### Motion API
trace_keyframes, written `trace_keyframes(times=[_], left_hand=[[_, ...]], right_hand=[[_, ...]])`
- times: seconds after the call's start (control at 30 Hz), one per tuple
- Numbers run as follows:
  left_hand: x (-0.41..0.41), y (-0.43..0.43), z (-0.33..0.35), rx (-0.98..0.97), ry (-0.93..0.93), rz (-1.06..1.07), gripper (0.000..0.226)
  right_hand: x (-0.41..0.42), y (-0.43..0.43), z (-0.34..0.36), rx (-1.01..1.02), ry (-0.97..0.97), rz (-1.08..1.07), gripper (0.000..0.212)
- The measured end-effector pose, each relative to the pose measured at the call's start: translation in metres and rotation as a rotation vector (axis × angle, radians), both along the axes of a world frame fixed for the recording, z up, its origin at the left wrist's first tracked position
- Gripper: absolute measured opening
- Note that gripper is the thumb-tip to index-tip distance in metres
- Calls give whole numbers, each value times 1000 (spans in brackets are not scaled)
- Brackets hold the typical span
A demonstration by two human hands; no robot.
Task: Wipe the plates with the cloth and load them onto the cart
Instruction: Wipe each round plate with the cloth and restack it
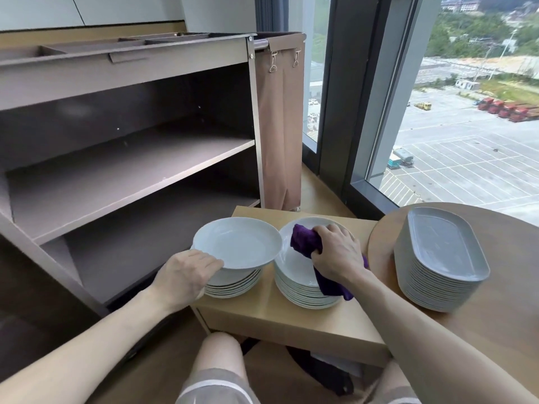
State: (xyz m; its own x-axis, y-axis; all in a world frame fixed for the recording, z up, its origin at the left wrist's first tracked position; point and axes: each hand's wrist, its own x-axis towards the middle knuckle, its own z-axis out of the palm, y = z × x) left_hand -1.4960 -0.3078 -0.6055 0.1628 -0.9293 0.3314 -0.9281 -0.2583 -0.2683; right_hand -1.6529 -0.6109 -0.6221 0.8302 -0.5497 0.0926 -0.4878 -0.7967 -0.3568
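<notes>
Purple bunched cloth [304, 240] is sitting clutched in the right grip [335, 252]; the left grip [186, 275] is pinching the rim of the round white ceramic plate [237, 243] beside it, apparently presenting it for wiping.

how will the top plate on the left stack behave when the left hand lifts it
The plate looks glossy and ceramic, so probably stiff, breakable and somewhat slippery. The left hand grips only its near rim, so its far side may dip. With the right hand busy holding the cloth, a one-handed lift likely needs a firm pinch.
</notes>
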Motion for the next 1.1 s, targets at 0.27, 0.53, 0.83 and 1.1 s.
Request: trace_keyframes(times=[0.27, 0.53, 0.83, 1.1], left_hand=[[7, 11, -28, -30, 48, 145, 40], [-7, 0, -62, -53, 131, 242, 37], [-10, -8, -73, 33, 309, 417, 41], [-16, -20, -74, 80, 502, 590, 32]], right_hand=[[-3, -1, -20, -89, 106, 25, 40], [-3, 1, -23, -115, 130, 27, 40], [-3, 3, -27, -150, 139, 24, 43], [-4, 6, -25, -155, 169, 31, 44]])
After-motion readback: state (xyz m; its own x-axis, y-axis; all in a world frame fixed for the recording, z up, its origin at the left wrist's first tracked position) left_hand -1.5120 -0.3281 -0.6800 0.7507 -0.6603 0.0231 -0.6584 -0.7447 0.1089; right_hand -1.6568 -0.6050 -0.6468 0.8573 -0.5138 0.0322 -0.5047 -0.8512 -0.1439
